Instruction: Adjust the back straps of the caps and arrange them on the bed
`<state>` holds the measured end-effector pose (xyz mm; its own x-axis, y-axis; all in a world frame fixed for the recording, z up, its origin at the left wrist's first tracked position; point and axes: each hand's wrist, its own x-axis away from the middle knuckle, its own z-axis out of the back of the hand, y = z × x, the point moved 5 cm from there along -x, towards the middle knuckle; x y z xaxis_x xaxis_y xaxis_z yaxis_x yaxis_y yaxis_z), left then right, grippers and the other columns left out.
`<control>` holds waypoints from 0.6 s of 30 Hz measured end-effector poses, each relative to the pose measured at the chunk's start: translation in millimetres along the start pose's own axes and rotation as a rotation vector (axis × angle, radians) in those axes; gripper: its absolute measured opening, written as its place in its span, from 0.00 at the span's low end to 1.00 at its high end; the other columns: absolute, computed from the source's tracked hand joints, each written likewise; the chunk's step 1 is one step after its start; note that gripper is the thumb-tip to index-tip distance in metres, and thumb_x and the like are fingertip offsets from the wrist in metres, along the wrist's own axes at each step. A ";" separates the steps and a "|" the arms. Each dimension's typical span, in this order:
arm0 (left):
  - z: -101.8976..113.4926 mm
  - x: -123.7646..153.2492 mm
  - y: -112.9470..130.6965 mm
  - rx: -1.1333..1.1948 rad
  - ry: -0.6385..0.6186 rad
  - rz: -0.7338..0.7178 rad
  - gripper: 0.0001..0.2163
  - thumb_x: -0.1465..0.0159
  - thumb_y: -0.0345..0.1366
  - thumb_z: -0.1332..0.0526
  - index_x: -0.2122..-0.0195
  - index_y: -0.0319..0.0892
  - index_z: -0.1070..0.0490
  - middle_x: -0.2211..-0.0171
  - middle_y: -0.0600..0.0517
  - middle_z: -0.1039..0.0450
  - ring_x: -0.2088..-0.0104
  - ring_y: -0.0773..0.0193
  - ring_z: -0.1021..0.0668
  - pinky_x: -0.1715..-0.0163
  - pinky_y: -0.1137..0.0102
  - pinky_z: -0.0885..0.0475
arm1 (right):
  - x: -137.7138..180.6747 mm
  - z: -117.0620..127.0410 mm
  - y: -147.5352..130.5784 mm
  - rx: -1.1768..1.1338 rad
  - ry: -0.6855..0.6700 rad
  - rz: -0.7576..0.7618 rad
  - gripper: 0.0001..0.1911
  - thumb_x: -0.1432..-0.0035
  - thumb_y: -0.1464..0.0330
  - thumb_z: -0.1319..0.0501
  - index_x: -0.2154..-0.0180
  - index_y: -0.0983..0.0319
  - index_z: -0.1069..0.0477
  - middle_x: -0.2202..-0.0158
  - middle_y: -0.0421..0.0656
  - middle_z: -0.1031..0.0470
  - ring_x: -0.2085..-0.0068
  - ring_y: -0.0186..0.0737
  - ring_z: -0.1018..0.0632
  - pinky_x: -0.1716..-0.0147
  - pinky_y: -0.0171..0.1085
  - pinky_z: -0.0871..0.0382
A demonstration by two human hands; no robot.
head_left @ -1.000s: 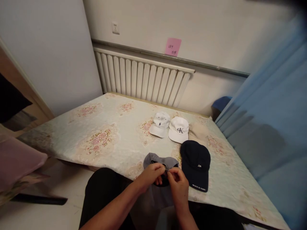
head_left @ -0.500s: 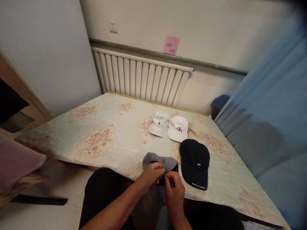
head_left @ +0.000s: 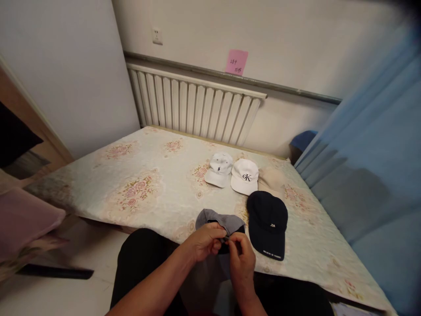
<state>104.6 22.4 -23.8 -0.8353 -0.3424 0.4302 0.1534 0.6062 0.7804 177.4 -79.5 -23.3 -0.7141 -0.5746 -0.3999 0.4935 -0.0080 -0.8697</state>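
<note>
A grey cap point(head_left: 219, 220) lies at the near edge of the floral mattress point(head_left: 148, 184), its back turned toward me. My left hand point(head_left: 204, 240) and my right hand point(head_left: 242, 258) meet at its rear strap, fingers pinched closed on it. Just to the right lies a black cap point(head_left: 268, 224). Farther back, three caps sit in a row: a white cap with a small dark logo point(head_left: 219, 169), a white cap with black letters point(head_left: 244, 176) and a beige cap point(head_left: 272, 180), partly hidden behind the black one.
A white radiator point(head_left: 194, 105) runs along the far wall, with a pink sticky note point(head_left: 236, 62) and a wall socket point(head_left: 157, 36) above it. A blue curtain point(head_left: 371, 175) hangs at the right. A pink cushion point(head_left: 23, 224) sits at the left. My dark-clad knees point(head_left: 144, 263) are below.
Both hands stay at the grey cap's rear strap with small finger shifts; the right hand has moved slightly up toward the left. The view shifted a little.
</note>
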 end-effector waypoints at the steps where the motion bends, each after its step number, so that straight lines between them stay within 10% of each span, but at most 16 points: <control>1: -0.2 0.6 0.2 0.004 -0.002 0.004 0.11 0.51 0.34 0.37 0.70 0.41 0.40 0.81 0.59 0.35 0.87 0.79 0.42 0.85 0.76 0.53 | -0.4 0.1 0.2 -0.021 0.005 -0.018 0.05 0.44 0.69 0.44 0.72 0.58 0.34 0.71 0.40 0.31 0.67 0.39 0.29 0.66 0.37 0.36; 10: 2.0 0.4 -1.2 0.014 -0.052 -0.006 0.10 0.49 0.33 0.38 0.69 0.41 0.38 0.77 0.55 0.30 0.86 0.78 0.41 0.85 0.76 0.55 | -6.0 1.5 5.0 -0.150 0.015 -0.236 0.03 0.47 0.67 0.43 0.71 0.59 0.33 0.76 0.37 0.31 0.73 0.39 0.28 0.72 0.36 0.34; 18: 0.9 2.6 -2.0 0.254 -0.181 0.038 0.15 0.50 0.36 0.33 0.71 0.42 0.42 0.80 0.60 0.37 0.85 0.79 0.41 0.84 0.79 0.54 | -1.9 1.3 -7.5 -0.076 -0.011 0.009 0.04 0.43 0.70 0.45 0.71 0.59 0.35 0.71 0.39 0.31 0.69 0.37 0.29 0.68 0.36 0.34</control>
<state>101.6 20.9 -24.6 -0.9152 -0.1964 0.3519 0.0691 0.7838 0.6172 175.7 -79.4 -15.6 -0.7040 -0.5831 -0.4054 0.4606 0.0596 -0.8856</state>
